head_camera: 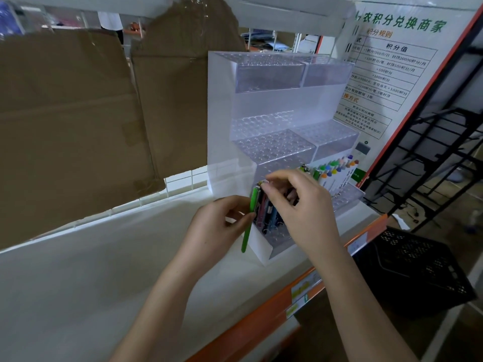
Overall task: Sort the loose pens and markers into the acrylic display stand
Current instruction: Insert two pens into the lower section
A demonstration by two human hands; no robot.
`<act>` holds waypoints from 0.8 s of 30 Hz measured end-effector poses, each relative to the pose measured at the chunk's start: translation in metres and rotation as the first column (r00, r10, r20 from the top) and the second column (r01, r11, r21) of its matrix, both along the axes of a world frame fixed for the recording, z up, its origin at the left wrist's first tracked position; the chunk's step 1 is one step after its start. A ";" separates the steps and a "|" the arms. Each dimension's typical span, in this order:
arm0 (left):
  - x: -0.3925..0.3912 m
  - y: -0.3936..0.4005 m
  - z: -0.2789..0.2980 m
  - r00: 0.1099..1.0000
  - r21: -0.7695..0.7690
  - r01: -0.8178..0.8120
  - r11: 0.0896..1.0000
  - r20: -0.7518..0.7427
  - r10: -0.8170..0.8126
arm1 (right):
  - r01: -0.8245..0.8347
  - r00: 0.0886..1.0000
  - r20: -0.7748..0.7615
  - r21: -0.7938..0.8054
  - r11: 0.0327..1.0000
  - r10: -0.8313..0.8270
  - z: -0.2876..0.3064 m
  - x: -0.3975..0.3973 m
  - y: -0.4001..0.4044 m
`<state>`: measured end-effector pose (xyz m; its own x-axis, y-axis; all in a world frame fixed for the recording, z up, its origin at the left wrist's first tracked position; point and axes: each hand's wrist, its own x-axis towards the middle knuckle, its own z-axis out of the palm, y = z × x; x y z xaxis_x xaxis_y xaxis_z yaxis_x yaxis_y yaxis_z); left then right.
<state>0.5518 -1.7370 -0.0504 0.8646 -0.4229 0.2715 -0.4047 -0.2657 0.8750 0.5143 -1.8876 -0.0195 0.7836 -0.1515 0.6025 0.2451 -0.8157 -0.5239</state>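
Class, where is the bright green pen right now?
In the head view, the bright green pen is pinched in the left hand, beside the acrylic display stand's lowest left corner.

Two bare forearms reach forward and inward, hands meeting close together.

The left hand [222, 218] curls its fingers, thumb and fingertips pinching a green pen [248, 223]. The right hand [300, 205] arches above it, wrist raised, fingertips bent down and pinched together.
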 end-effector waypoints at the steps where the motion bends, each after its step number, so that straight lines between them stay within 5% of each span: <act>1: -0.001 -0.002 0.001 1.000 0.002 0.005 1.000 0.015 -0.005 | -0.018 0.999 -0.037 0.029 0.999 0.019 0.002 -0.003 0.002; 9: 0.002 -0.009 0.001 0.999 -0.045 0.013 0.999 0.035 -0.011 | 0.014 0.998 -0.064 0.170 0.985 -0.003 0.017 -0.011 -0.002; 14: 0.006 0.002 -0.011 0.991 0.110 -0.124 0.986 0.071 0.116 | 0.066 0.997 -0.041 0.135 0.989 -0.061 0.015 -0.007 -0.008; 20: 0.009 0.007 -0.022 0.977 0.346 -0.194 0.918 0.148 0.151 | 0.111 0.992 -0.056 0.005 0.994 -0.110 -0.007 0.001 -0.007; 24: 0.010 0.007 -0.027 0.980 0.386 -0.181 0.905 0.150 0.132 | 0.154 0.987 0.075 -0.143 0.978 -0.145 -0.022 0.008 -0.005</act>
